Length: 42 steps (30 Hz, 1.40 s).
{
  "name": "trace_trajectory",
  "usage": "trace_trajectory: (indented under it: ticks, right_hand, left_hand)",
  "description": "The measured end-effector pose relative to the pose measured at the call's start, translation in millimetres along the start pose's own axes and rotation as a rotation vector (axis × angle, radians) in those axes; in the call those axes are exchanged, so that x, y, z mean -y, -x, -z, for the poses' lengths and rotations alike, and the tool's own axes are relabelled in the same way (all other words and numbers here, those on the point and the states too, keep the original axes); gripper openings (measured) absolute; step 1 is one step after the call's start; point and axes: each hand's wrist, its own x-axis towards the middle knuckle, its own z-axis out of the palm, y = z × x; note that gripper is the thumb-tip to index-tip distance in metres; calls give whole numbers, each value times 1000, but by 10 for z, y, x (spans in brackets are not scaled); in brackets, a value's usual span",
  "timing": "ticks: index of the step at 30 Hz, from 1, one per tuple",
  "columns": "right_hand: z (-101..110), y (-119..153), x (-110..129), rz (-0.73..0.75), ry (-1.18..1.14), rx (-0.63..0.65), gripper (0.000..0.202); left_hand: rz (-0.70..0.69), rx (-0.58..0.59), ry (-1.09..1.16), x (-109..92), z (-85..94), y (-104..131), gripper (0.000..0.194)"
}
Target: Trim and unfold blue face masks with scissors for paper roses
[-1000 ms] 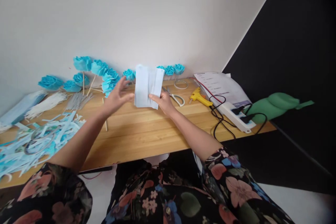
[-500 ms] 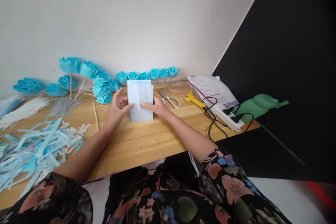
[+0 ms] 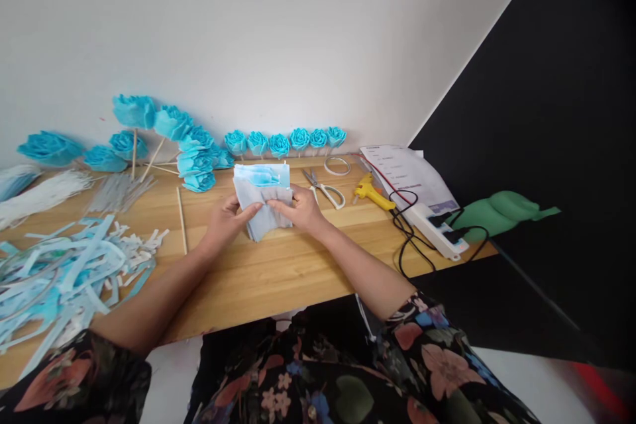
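Both of my hands hold a small stack of pale blue and white sheets that look like face mask fabric (image 3: 263, 195) just above the wooden table. My left hand (image 3: 227, 218) grips its left side, thumb across the front. On the right side, my right hand (image 3: 302, 211) pinches it with the thumb in front and the fingers behind. The stack bends at the middle, and brighter blue layers show at its top edge. Silver scissors (image 3: 325, 189) with white handles lie to the right of my right hand.
Blue fabric roses (image 3: 196, 159) line the wall. Cut blue and white strips (image 3: 74, 271) pile at the left, near a thin wooden stick (image 3: 182, 220). To the right are a yellow glue gun (image 3: 372, 192), a power strip (image 3: 437, 232), black cables, papers (image 3: 410, 175) and a green object (image 3: 501, 209).
The stack, flat and upright before, now bends and tilts, so the blue layers at its top show more. My hands have closed in on its middle. The view has shifted slightly.
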Motion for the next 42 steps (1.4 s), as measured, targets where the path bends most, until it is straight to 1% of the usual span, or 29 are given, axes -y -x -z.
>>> trace_trajectory:
  ticks: [1, 4, 6, 8, 10, 16, 19, 23, 25, 29, 32, 35, 39, 42]
  right_hand:
    - [4, 5, 19, 11, -21, 9, 28]
    - [25, 18, 71, 38, -107, 16, 49]
    - [43, 27, 100, 56, -179, 3, 54]
    - [60, 37, 125, 77, -249, -9, 50]
    - [75, 46, 147, 91, -269, -26, 44]
    - [115, 47, 190, 109, -102, -39, 31]
    - [118, 36, 180, 135, -91, -28, 32]
    - [99, 12, 109, 196, -41, -35, 37]
    - [91, -4, 63, 222, -29, -48, 33]
    - [101, -37, 16, 187, -101, -82, 19]
    - [130, -58, 28, 164, -232, -92, 18]
    - [148, -73, 42, 94, -313, -114, 22]
    - [136, -89, 27, 16, -335, -152, 26]
    - [117, -95, 10, 7, -311, -132, 27]
  left_hand:
    - [5, -12, 14, -10, -3, -1, 47]
    - [5, -46, 58, -25, 0, -17, 45]
    - [0, -77, 69, -16, 7, -32, 45]
    - [1, -94, 71, 1, 14, -41, 46]
    - [0, -83, 71, 13, 19, -42, 48]
    - [-32, 31, 59, 1, 27, -38, 51]
    - [-38, 77, 41, 20, 36, -54, 51]
    - [-48, 114, 5, 30, 39, -60, 50]
    - [-60, 139, -26, 11, 35, -51, 49]
    - [-107, 150, -85, -24, 33, -36, 44]
    - [-125, 117, -113, 1, 53, -50, 40]
    - [-128, 79, -109, 49, 78, -73, 41]
    - [-62, 123, -24, 82, 78, -69, 44]
    - [10, 130, 80, 96, 68, -44, 44]
